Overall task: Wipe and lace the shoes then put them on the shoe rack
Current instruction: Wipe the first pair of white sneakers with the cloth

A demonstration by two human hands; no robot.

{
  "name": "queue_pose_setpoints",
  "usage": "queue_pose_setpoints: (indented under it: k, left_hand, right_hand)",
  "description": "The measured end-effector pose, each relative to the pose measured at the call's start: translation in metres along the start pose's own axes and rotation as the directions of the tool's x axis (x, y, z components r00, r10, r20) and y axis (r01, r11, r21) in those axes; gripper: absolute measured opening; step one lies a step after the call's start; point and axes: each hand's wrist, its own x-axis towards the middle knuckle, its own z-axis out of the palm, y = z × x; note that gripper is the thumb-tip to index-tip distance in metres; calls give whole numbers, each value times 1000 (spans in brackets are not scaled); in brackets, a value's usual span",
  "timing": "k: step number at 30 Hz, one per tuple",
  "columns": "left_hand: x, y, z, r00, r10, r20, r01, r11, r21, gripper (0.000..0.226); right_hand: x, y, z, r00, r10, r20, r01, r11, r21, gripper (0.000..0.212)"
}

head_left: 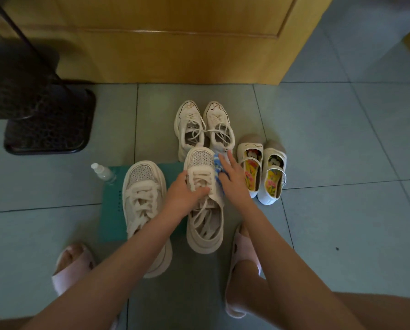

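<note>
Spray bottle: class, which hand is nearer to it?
Left. The left hand grips the laces of one sneaker, the other sneaker lying between it and the spray bottle; the right hand presses a cloth on the gripped sneaker's far side.

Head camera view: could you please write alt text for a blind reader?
A person's left hand holds a beige sneaker while the right hand presses a blue cloth against its side. Its mate, a spray bottle, a laced pair and a strapped pair are nearby.
</note>
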Motion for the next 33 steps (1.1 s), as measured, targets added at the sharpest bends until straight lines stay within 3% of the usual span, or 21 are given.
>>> queue_pose_setpoints:
  k: [3,6,13,21,23,27,33]
  left_hand:
    - [-2,-2,2,999,25,-21,-25,1000,-6,70]
    - [-4,-1,3,998,49,-49,-50,999,-21,65]
    - [-3,-9,1,995,40,-97,-45,998,-46,62]
    - [-3,-12,2,998,35,-61,-36,999,-11,62]
    - [-4,-10,2,999,30,-44,-31,999,-12,63]
    - [-2,-6,10,999,-36,18,34,996,87,84]
    - [-9,0,36,997,-76,-28,81,963,256,121]
  right_hand:
    - [-6,0,1,999,-8,34,6,998,66,51]
    - [-17,-4,1,999,-28,-24,28,999,36,48]
    - [-60,-7,9,996,-60,-71,71,985,156,48]
    - [-107,-9,-24,990,93,110,-124,937,327,39]
    - [-103,-9,-35,984,173,48,-178,902,393,39]
    - [-70,0,-36,932,281,-231,-158,885,438,37]
    - [-50,5,8,960,274,-59,-211,844,493,44]
